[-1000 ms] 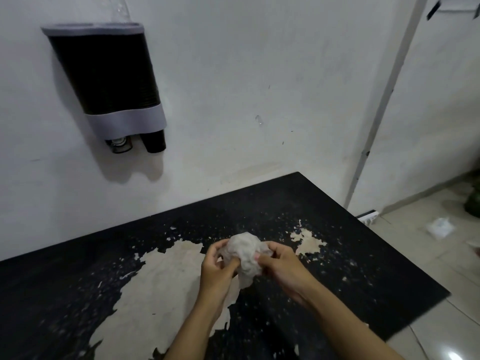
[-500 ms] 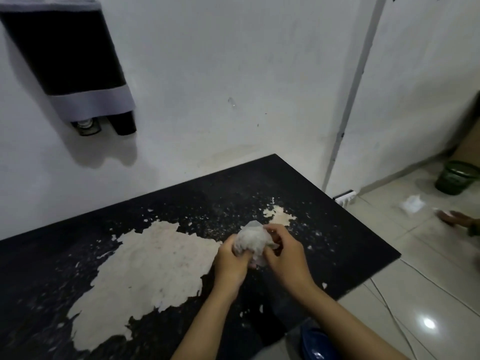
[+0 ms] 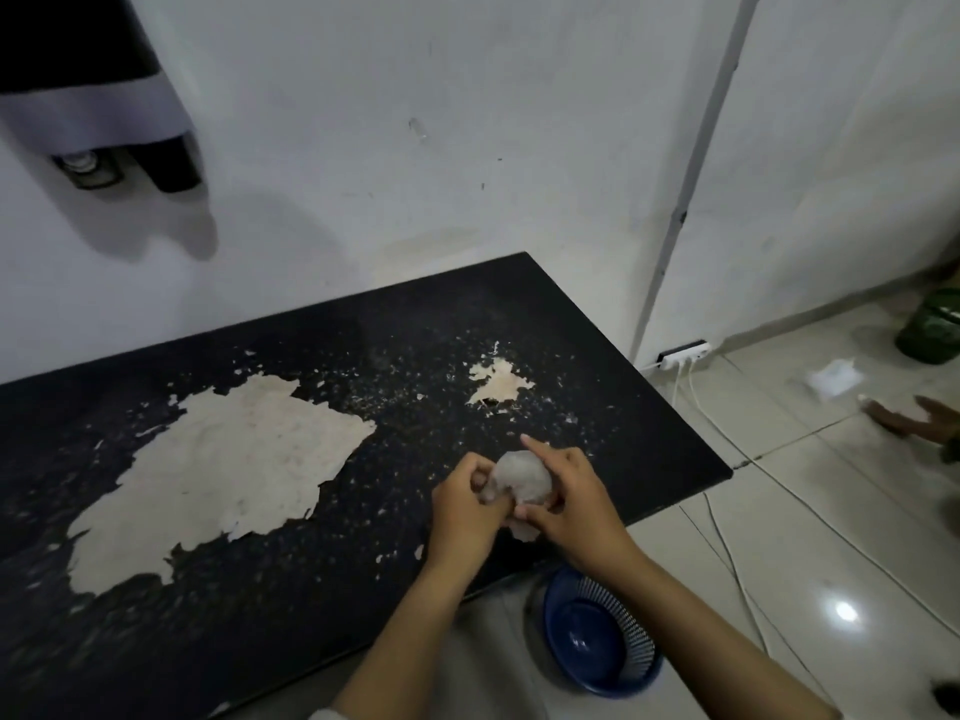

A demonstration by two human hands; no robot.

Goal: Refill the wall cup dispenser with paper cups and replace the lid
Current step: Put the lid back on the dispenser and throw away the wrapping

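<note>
The wall cup dispenser (image 3: 98, 103), black with a grey band, hangs at the top left; only its lower part shows, with a black cup bottom (image 3: 174, 166) poking out below. Its top and lid are out of frame. Over the table's near right edge, my left hand (image 3: 465, 504) and my right hand (image 3: 569, 493) together squeeze a crumpled ball of clear plastic wrap (image 3: 522, 478). My right index finger points straight out over the ball.
The black table (image 3: 363, 366) has large patches of peeled surface. A blue slatted waste basket (image 3: 597, 641) stands on the tiled floor under my right forearm. White cables and a power strip (image 3: 683, 353) lie at the wall. A green bin (image 3: 930, 332) and another person's hand (image 3: 919, 418) are far right.
My view has swung down and right, so the dispenser has slid to the top left corner. Both hands, still crumpling the plastic ball, have moved toward the table's right edge above the blue basket.
</note>
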